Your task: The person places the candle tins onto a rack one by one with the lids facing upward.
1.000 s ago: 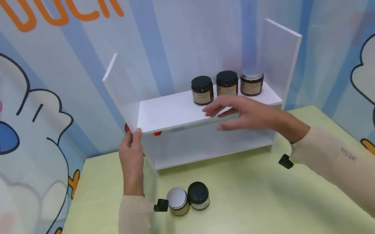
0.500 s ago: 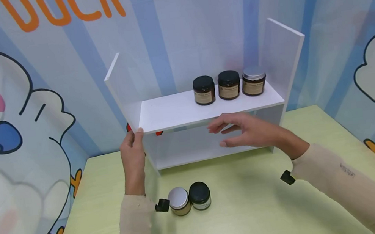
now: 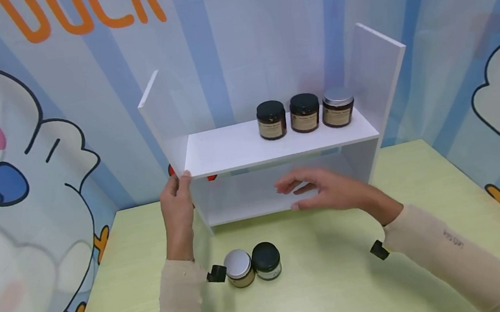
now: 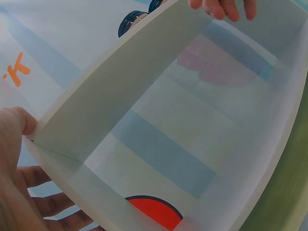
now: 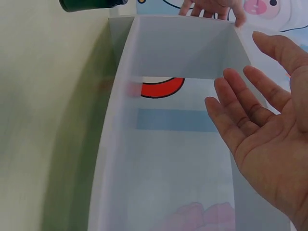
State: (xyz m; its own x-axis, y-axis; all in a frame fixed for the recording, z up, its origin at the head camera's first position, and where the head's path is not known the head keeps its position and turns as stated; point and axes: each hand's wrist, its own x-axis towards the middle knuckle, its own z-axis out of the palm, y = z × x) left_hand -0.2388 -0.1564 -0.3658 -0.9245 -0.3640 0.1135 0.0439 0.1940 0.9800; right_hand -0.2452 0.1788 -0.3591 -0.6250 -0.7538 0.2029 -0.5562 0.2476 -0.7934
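Observation:
A white two-tier shelf [image 3: 222, 151] with tall side panels stands on the table. My left hand [image 3: 178, 209] grips its left side panel, the thumb on the front corner by the upper board and the fingers behind the panel's outer face, as the left wrist view shows. In front of the lower compartment hovers my right hand [image 3: 322, 189], fingers loosely bent and holding nothing. On the upper board, toward the right, are a black-lidded jar [image 3: 271, 120], a second black-lidded jar [image 3: 305, 113] and a silver-lidded jar [image 3: 338, 108], all with tan labels.
On the pale green table [image 3: 336, 279], in front of the shelf's left part, another silver-lidded jar [image 3: 239, 269] and a black-lidded jar [image 3: 267, 262] sit side by side near the left sleeve. A printed cartoon backdrop [image 3: 238, 40] rises behind the shelf.
My right hand has lowered from beside the jars on the upper board to the front of the lower compartment. The left hand keeps its grip, and the jars stay put.

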